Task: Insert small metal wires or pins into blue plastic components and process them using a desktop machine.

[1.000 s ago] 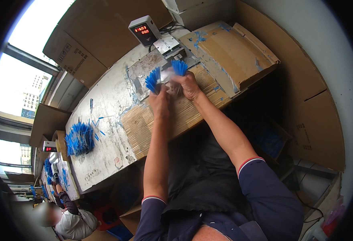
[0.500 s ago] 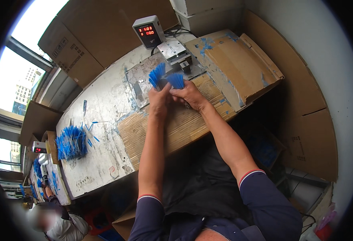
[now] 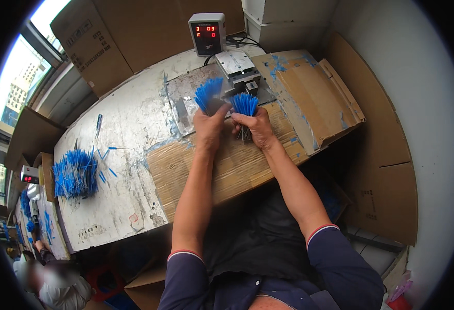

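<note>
My left hand (image 3: pixel 209 126) is closed round a bunch of thin wires with blue tips (image 3: pixel 209 93), which fan out above the fingers. Close beside it, my right hand (image 3: pixel 258 128) grips a second bunch of blue-tipped wires (image 3: pixel 245 105); its bare wire ends hang out below the fist. Both hands are held over the corrugated cardboard sheet (image 3: pixel 227 170) at the table's near edge. Just beyond them sits a small metal machine (image 3: pixel 235 63) with a dark block at its front.
A white counter box with a red display (image 3: pixel 207 35) stands behind the machine. Farther left lie a big heap of blue-tipped wires (image 3: pixel 75 173), some loose pieces and a pen-like tool (image 3: pixel 99 125). A flattened carton (image 3: pixel 314 95) is at the right. Another person (image 3: pixel 64 284) sits at lower left.
The view has shifted, so the table items appear moved. My hands have drawn slightly apart, and the wire ends below my right hand show more plainly.
</note>
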A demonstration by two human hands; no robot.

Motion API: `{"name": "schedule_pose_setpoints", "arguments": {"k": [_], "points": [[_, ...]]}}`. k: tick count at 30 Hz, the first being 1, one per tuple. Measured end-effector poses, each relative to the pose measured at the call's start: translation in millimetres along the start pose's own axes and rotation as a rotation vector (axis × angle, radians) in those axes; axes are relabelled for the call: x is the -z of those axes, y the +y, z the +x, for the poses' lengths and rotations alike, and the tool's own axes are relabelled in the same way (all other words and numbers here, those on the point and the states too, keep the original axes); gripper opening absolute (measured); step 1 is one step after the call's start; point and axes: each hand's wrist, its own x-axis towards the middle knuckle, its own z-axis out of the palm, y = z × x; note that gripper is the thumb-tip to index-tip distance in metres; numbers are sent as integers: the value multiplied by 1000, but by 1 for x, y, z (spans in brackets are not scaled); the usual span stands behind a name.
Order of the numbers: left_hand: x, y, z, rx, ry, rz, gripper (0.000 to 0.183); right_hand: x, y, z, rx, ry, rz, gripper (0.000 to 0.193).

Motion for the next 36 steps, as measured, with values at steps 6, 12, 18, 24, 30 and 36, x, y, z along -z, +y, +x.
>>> {"name": "schedule_pose_setpoints", "arguments": {"k": [6, 12, 18, 24, 30, 36], "points": [[5, -11, 5, -105, 35, 145, 11, 5, 4, -1, 63, 183, -32, 14], [4, -19, 12, -258, 212, 219, 11, 34, -3, 32, 110, 363, -324, 12], [3, -22, 13, -271, 204, 263, 10, 34, -2, 56, 146, 427, -427, 15], [5, -23, 12, -277, 220, 277, 10, 27, 0, 55, 152, 470, -417, 10], [7, -26, 15, -261, 213, 339, 12, 28, -2, 57, 152, 473, -416, 8], [7, -28, 12, -410, 388, 606, 18, 27, -9, 49, 111, 421, -332, 12]]}}
